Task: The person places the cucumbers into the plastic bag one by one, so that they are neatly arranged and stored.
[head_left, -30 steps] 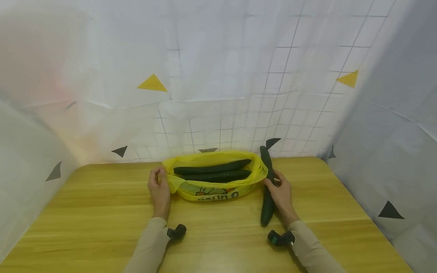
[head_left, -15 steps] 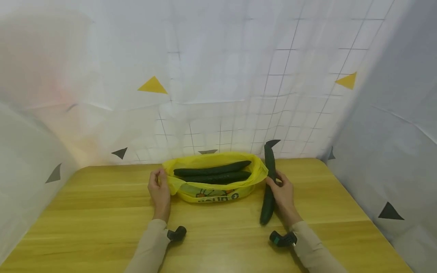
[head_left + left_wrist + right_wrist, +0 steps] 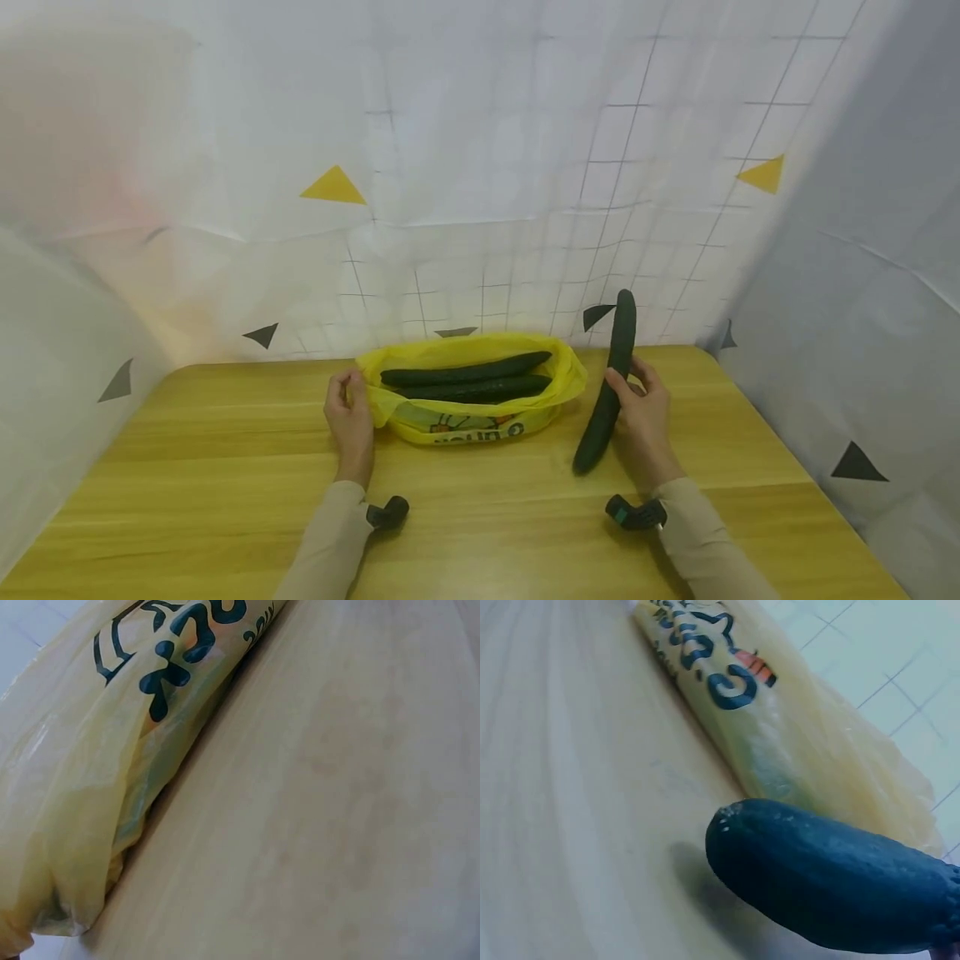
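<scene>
A yellow plastic bag (image 3: 480, 427) with dark print lies open-mouthed on the table. Inside it, two dark green cucumbers (image 3: 480, 368) rest side by side. My left hand (image 3: 350, 421) pinches the bag's left rim between thumb and fingers. To the right of the bag, my right hand (image 3: 645, 417) grips a third cucumber (image 3: 600, 425) around its middle, its top end tilted up and to the right. In the right wrist view this cucumber's lower end (image 3: 810, 870) is raised over the table, with its shadow below. The left wrist view shows the bag's printed side (image 3: 112, 750) but hardly any of the hand.
The wooden table (image 3: 480, 517) ends at a white sheet wall (image 3: 480, 167) with grid lines, close behind the bag. More sheets stand at left and right. A small black device (image 3: 388, 512) sits on the left wrist and another black device (image 3: 636, 512) on the right.
My right hand has moved right, away from the bag's right rim, and lifted the third cucumber up with it. My left hand and the two bagged cucumbers have stayed in place.
</scene>
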Tool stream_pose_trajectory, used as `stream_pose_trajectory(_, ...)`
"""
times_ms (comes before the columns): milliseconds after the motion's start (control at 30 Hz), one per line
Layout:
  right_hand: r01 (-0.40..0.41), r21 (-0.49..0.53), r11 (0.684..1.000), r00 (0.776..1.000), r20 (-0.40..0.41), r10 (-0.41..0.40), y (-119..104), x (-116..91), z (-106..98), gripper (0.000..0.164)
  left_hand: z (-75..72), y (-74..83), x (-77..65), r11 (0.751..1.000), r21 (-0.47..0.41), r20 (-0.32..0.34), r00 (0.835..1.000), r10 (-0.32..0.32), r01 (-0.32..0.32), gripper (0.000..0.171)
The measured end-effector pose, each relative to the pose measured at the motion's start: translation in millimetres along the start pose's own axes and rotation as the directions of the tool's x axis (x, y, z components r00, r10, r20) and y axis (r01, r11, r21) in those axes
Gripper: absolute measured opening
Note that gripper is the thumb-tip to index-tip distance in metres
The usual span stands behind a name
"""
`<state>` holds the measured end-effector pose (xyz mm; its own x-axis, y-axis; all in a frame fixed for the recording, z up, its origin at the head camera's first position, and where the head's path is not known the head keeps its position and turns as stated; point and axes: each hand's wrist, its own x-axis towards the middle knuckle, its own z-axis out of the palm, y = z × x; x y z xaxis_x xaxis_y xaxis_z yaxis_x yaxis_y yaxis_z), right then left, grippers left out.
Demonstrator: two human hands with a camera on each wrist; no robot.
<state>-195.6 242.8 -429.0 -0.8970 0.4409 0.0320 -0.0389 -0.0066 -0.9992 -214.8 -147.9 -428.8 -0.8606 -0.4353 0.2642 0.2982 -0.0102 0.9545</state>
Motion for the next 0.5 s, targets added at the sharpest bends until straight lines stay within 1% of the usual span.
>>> stream_pose_trajectory(100,0.058,-0.017,0.998,0.998,-0.035,-0.058,-6,2,-2,0.059,0.5,0.9,-0.7,1.0,-0.003,-0.005,1.0,0.013,-0.013,0.032)
stream_pose_trajectory(167,0.075,-0.015,0.997,0.996,-0.054,-0.076,-13,1,-3,0.058,0.6,1.6,-0.9,1.0,-0.006,-0.007,1.0,0.019,-0.019,0.033)
stream_pose_trajectory(267,0.081,0.029,0.996,0.995,-0.057,-0.079,-26,-4,-3,0.056,0.3,3.0,-1.4,1.0,-0.001,-0.007,1.0,0.021,-0.021,0.033)
stream_pose_trajectory(367,0.092,0.052,0.994,0.994,-0.057,-0.089,-37,-9,-2,0.056,-0.2,3.3,-1.1,1.0,0.005,-0.007,1.0,0.019,-0.019,0.032)
stream_pose_trajectory(500,0.128,0.086,0.988,0.99,-0.063,-0.123,-45,-11,0,0.056,0.2,1.7,0.2,1.0,0.01,-0.008,1.0,0.004,-0.003,0.031)
